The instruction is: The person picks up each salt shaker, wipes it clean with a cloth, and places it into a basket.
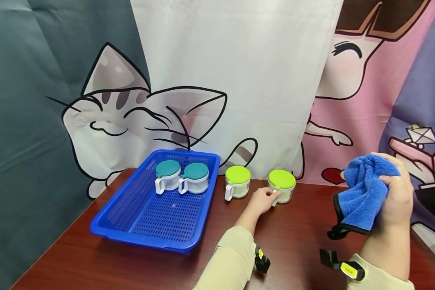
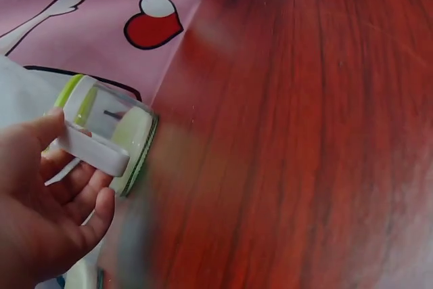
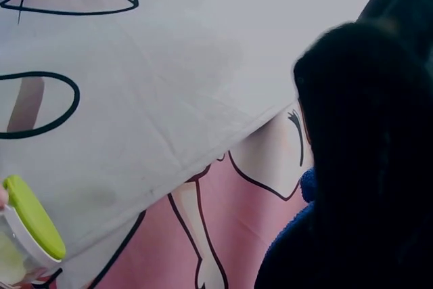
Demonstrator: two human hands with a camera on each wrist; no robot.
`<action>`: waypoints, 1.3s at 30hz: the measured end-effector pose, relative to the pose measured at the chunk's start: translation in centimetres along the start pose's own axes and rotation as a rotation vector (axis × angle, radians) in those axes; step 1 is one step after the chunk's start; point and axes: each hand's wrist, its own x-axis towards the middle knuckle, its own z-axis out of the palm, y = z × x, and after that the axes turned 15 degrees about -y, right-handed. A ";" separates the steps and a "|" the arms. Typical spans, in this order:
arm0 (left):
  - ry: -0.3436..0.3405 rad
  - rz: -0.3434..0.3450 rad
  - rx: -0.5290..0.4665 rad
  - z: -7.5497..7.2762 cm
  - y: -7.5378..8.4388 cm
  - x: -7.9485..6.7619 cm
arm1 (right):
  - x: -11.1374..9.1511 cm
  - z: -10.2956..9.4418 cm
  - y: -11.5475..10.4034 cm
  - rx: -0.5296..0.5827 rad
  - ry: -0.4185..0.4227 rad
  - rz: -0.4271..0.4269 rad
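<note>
My left hand [image 1: 262, 200] pinches the white handle of a clear seasoning jar [image 1: 284, 196] with a lime-green lid, standing on the table. In the left wrist view the thumb and fingers of the left hand [image 2: 51, 197] are about the jar's handle [image 2: 95, 150], and something pale shows inside the glass. Raised above the table at the right, my right hand [image 1: 398, 197] grips a bunched blue cloth [image 1: 364, 193] with black edging. Dark shapes fill the right side of the right wrist view, with only a little blue cloth [image 3: 287, 238] showing.
Another lime-lidded seasoning jar [image 1: 237, 183] stands left of the held one. Further left, a blue perforated basket [image 1: 110, 231] contains two teal-lidded jars [image 1: 168, 175] near its back. A printed cartoon curtain [image 1: 239, 72] hangs behind the reddish-brown table [image 1: 148, 270].
</note>
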 end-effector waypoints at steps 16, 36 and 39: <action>-0.009 0.249 -0.779 -3.5 2.5 -2.4 | -0.2 0.8 0.4 -0.003 -0.039 -0.001; -0.011 0.499 -0.873 -9.7 8.8 -11.0 | -1.2 7.0 1.8 -0.132 -0.177 0.198; -0.019 0.517 -0.877 -9.2 9.4 -11.5 | -1.3 7.7 2.0 -0.204 -0.138 0.210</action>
